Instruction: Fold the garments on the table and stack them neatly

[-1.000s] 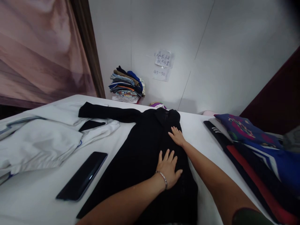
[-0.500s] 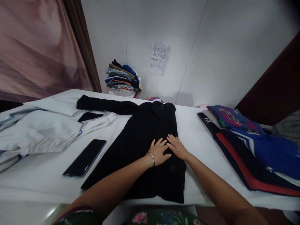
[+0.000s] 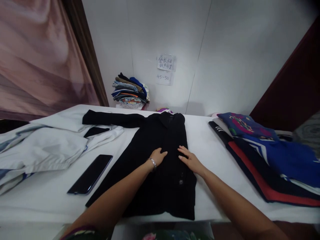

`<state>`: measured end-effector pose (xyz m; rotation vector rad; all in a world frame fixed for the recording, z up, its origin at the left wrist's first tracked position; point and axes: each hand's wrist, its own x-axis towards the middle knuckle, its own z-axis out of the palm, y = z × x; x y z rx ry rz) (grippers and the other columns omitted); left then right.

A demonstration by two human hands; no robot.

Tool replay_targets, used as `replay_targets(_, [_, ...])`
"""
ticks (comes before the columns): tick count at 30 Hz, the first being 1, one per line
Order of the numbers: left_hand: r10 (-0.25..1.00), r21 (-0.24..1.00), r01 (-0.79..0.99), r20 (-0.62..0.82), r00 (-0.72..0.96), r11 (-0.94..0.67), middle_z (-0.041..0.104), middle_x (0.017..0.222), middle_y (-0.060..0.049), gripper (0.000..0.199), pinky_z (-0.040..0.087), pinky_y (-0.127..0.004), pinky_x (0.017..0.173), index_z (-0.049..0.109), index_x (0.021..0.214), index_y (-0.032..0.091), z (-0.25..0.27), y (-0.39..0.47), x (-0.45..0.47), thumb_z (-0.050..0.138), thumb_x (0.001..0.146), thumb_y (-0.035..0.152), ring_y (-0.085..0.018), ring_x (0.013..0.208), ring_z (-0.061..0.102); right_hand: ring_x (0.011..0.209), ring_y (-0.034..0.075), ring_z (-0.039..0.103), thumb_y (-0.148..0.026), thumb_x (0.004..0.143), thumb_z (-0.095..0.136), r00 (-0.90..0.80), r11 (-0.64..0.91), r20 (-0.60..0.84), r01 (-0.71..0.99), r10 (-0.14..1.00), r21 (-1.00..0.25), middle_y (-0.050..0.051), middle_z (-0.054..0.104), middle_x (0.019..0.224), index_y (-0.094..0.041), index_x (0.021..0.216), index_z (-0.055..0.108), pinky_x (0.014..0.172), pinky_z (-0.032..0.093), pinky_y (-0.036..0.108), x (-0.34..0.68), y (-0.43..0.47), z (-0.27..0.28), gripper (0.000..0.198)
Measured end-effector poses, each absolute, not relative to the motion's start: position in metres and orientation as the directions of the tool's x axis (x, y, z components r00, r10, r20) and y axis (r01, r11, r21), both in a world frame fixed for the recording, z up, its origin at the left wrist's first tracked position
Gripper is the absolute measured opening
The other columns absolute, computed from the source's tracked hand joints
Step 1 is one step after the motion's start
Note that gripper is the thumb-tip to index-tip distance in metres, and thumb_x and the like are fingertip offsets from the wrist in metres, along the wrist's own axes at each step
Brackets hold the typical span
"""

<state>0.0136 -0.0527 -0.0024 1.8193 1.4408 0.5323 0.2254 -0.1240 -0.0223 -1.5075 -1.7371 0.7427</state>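
Observation:
A black long-sleeved coat (image 3: 150, 140) lies on the white table, one sleeve stretched out to the left and its right side folded inward. My left hand (image 3: 157, 157), with a silver bracelet at the wrist, rests on the middle of the coat. Its fingers are curled down against the cloth, the thumb pointing right; the fingertips are hidden. Over the folded right side, my right hand (image 3: 192, 162) is open, fingers apart, near the coat's outer edge. A button (image 3: 181, 182) shows on the coat below it.
A phone (image 3: 91, 174) lies left of the coat, beside a heap of white clothing (image 3: 50, 146). Folded blue, red and dark garments (image 3: 265, 166) are piled at the right. Against the wall stands a stack of clothes (image 3: 130, 90), left of handwritten paper signs (image 3: 165, 63).
My hands, close together before, have moved apart: the left went left and its fingers curled in, while the right stayed near the coat's right edge. The camera view has shifted slightly.

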Motion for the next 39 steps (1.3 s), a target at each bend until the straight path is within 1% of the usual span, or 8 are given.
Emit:
replay_targets(3, [0.949, 0.737, 0.667, -0.122, 0.29, -0.109, 0.067, 0.08, -0.006, 0.017, 0.043, -0.026, 0.067, 0.061, 0.085, 0.015, -0.005, -0.06, 0.009, 0.052, 0.089, 0.03, -0.019, 0.08, 0.064, 0.145, 0.021, 0.023, -0.049, 0.086, 0.054, 0.035, 0.079, 0.134, 0.651, 0.99, -0.755, 0.005, 0.033, 0.154, -0.025, 0.139, 0.05, 0.119, 0.021, 0.041, 0.233, -0.095, -0.02, 0.059])
replay_targets(7, [0.957, 0.693, 0.707, -0.086, 0.278, -0.143, 0.052, 0.063, 0.001, 0.021, 0.033, -0.026, 0.059, 0.049, 0.071, 0.02, -0.008, -0.068, 0.006, 0.052, 0.088, 0.031, -0.015, 0.065, 0.055, 0.144, 0.019, 0.027, -0.041, 0.088, 0.052, 0.184, -0.067, 0.106, 0.742, 0.977, -0.667, 0.008, 0.03, 0.156, -0.018, 0.144, 0.042, 0.118, 0.025, 0.035, 0.241, -0.048, -0.018, 0.061])
replay_targets(18, [0.915, 0.853, 0.522, -0.194, 0.354, -0.022, 0.031, 0.054, 0.006, 0.037, 0.022, -0.026, 0.05, 0.029, 0.055, 0.021, -0.017, -0.056, 0.001, 0.053, 0.081, 0.032, -0.01, 0.051, 0.032, 0.134, 0.025, 0.044, -0.038, 0.092, 0.042, 0.367, -0.256, 0.094, 0.788, 0.925, -0.559, 0.015, 0.046, 0.146, -0.011, 0.145, 0.038, 0.11, 0.034, 0.034, 0.265, 0.066, 0.0, 0.059])
replay_targets(22, [0.924, 0.901, 0.43, -0.207, 0.322, 0.052, 0.03, 0.054, 0.006, 0.034, 0.021, -0.025, 0.049, 0.029, 0.054, 0.02, -0.014, -0.057, -0.002, 0.051, 0.079, 0.026, -0.009, 0.052, 0.033, 0.136, 0.023, 0.041, -0.039, 0.094, 0.039, 0.355, -0.268, 0.088, 0.825, 0.931, -0.498, 0.012, 0.043, 0.148, -0.015, 0.146, 0.037, 0.111, 0.033, 0.036, 0.262, 0.091, -0.003, 0.057])
replay_targets(26, [0.872, 0.892, 0.421, -0.332, 0.359, 0.166, 0.033, 0.05, 0.005, 0.031, 0.021, -0.025, 0.046, 0.033, 0.052, 0.02, -0.01, -0.06, -0.002, 0.05, 0.078, 0.02, -0.009, 0.047, 0.035, 0.133, 0.03, 0.043, -0.041, 0.093, 0.041, 0.359, -0.304, 0.058, 0.856, 0.932, -0.418, 0.014, 0.044, 0.147, -0.018, 0.14, 0.047, 0.108, 0.035, 0.047, 0.256, 0.098, -0.012, 0.053])
replay_targets(32, [0.873, 0.862, 0.491, -0.33, 0.36, 0.124, 0.03, 0.048, 0.006, 0.037, 0.019, -0.026, 0.046, 0.028, 0.05, 0.019, -0.007, -0.062, 0.0, 0.053, 0.078, 0.021, -0.007, 0.045, 0.03, 0.143, 0.03, 0.022, -0.042, 0.096, 0.034, 0.342, -0.277, 0.186, 0.912, 0.921, -0.301, 0.012, 0.034, 0.152, -0.019, 0.128, 0.058, 0.113, 0.022, 0.05, 0.247, 0.101, 0.009, 0.046])
replay_targets(36, [0.874, 0.85, 0.523, -0.302, 0.38, 0.066, 0.031, 0.049, 0.006, 0.037, 0.02, -0.026, 0.046, 0.028, 0.05, 0.019, -0.01, -0.061, 0.001, 0.052, 0.078, 0.025, -0.008, 0.046, 0.032, 0.126, 0.033, 0.047, -0.062, 0.092, 0.032, 0.313, -0.272, 0.123, 0.924, 0.942, -0.27, 0.02, 0.058, 0.128, -0.013, 0.115, 0.067, 0.104, 0.036, 0.045, 0.232, 0.119, 0.029, 0.065])
replay_targets(39, [0.874, 0.847, 0.53, -0.289, 0.391, 0.043, 0.032, 0.05, 0.005, 0.035, 0.021, -0.026, 0.046, 0.031, 0.05, 0.019, -0.012, -0.06, 0.0, 0.05, 0.078, 0.027, -0.009, 0.048, 0.035, 0.111, 0.035, 0.059, -0.068, 0.082, 0.049, 0.32, -0.305, 0.017, 0.916, 0.947, -0.259, 0.023, 0.064, 0.117, -0.008, 0.115, 0.067, 0.091, 0.046, 0.042, 0.221, 0.131, 0.031, 0.07])
